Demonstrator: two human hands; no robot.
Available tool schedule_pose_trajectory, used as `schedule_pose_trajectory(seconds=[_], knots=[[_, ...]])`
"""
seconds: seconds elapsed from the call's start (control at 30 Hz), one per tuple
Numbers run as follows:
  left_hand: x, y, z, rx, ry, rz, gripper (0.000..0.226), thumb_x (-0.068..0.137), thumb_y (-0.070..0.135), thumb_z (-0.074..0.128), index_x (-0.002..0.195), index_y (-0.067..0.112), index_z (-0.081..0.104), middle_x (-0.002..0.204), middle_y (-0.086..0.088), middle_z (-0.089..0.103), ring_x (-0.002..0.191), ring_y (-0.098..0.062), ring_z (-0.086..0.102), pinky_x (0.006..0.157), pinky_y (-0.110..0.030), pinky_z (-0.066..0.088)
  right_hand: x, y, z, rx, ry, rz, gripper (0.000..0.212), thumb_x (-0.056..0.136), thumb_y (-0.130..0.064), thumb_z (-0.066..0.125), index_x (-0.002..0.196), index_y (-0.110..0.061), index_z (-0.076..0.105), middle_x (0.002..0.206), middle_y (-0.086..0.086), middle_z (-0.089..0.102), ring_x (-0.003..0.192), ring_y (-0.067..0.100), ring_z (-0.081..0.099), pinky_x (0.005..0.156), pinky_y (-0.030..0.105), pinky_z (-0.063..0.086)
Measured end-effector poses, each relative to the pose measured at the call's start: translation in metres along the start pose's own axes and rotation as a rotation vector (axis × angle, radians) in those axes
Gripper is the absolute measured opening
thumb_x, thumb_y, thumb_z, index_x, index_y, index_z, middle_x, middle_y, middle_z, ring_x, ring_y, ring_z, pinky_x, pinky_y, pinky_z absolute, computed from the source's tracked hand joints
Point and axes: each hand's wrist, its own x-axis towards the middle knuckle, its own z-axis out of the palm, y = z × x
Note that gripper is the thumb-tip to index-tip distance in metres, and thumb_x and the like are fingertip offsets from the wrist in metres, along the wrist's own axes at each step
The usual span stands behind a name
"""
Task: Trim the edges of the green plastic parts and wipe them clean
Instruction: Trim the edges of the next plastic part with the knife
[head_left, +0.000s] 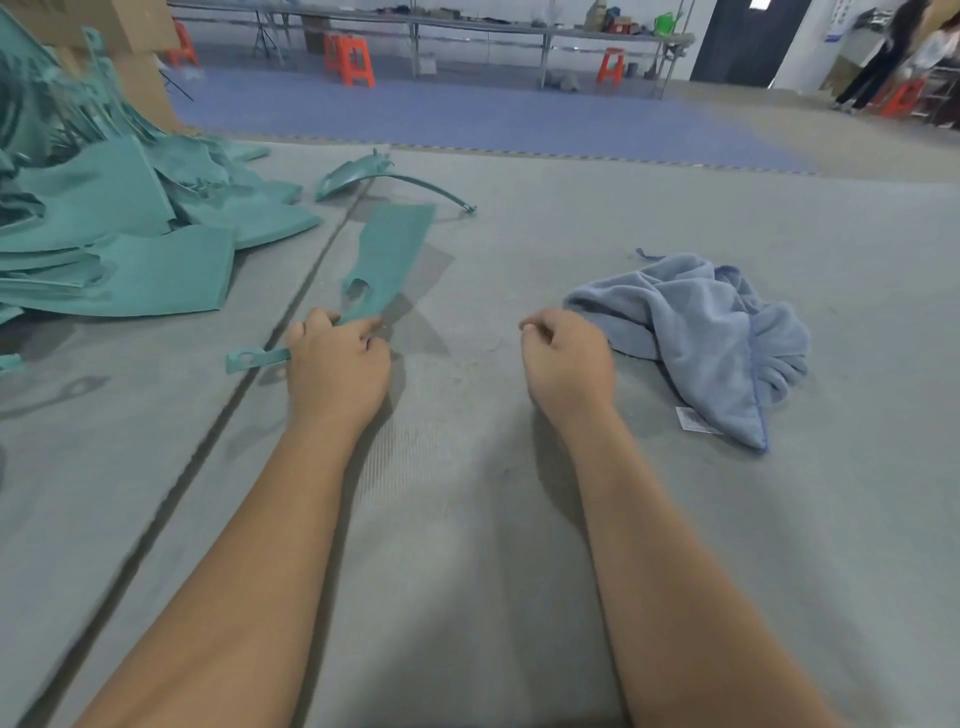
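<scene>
Left hand (337, 358) grips the near end of a flat green part (387, 260), lifting it off the grey mat (467, 519). Right hand (563, 358) hovers curled, apparently holding nothing, just beside the crumpled blue cloth (701, 322). Green parts pile (114, 249) sits far left.

Two bare forearms reach up from the bottom of the frame, hands near the middle.

The left hand (337, 358) sits left of centre, back facing up, its fingers curled round the narrow end of a green plastic part (387, 254) that it grips. The right hand (563, 358) is right of centre, level with the left and well apart from it, fingers curled into a loose fist with the thumb tucked against the forefinger, holding nothing that shows. Both wrists are straight.
</scene>
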Motion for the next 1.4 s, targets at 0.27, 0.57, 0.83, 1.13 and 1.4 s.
schedule_pose_trajectory(seconds=[0.27,0.57,0.83,1.13,1.4], knots=[[-0.014,0.025,0.011,0.047,-0.023,0.168,0.041,0.094,0.022,0.049,0.133,0.016,0.057,0.126,-0.012,0.043,0.117,-0.027,0.031,0.095,-0.041,0.035,0.016,0.033,-0.050,-0.555,0.350,0.162,0.067,0.078,-0.011,0.059,0.142,-0.020,0.040,0.129,0.018,0.042,0.114,0.035,0.041,0.091,0.036,0.034],[-0.019,0.033,0.025,0.125,-0.182,0.287,0.033,0.090,0.025,0.052,0.117,0.011,0.064,0.123,-0.012,0.043,0.115,-0.028,0.032,0.093,-0.041,0.035,0.044,0.061,-0.085,-0.288,0.151,0.348,0.015,0.089,-0.013,0.051,0.099,-0.011,0.061,0.095,0.004,0.056,0.080,0.026,0.048,0.066,0.032,0.033],[-0.019,0.038,0.025,0.164,-0.210,0.276,0.032,0.091,0.025,0.048,0.117,0.011,0.061,0.124,-0.013,0.042,0.115,-0.028,0.031,0.092,-0.042,0.036,0.079,0.059,-0.151,-0.093,0.540,0.445,0.018,0.097,-0.020,0.045,0.104,-0.007,0.056,0.090,0.002,0.051,0.078,0.021,0.048,0.066,0.029,0.034],[-0.016,0.037,0.027,0.155,-0.216,0.277,0.032,0.092,0.026,0.048,0.117,0.012,0.061,0.121,-0.012,0.042,0.115,-0.027,0.030,0.091,-0.042,0.037,0.088,0.069,-0.180,0.411,0.860,0.502,0.022,0.084,-0.019,0.050,0.066,-0.020,0.037,0.066,-0.009,0.046,0.052,0.006,0.045,0.048,0.019,0.039],[-0.015,0.035,0.028,0.135,-0.206,0.278,0.031,0.091,0.026,0.049,0.115,0.012,0.062,0.120,-0.011,0.043,0.114,-0.027,0.031,0.090,-0.043,0.037,0.070,0.101,-0.178,0.083,0.542,0.790,0.020,0.096,-0.024,0.042,0.082,-0.012,0.050,0.092,0.006,0.055,0.086,0.028,0.054,0.066,0.032,0.044]])
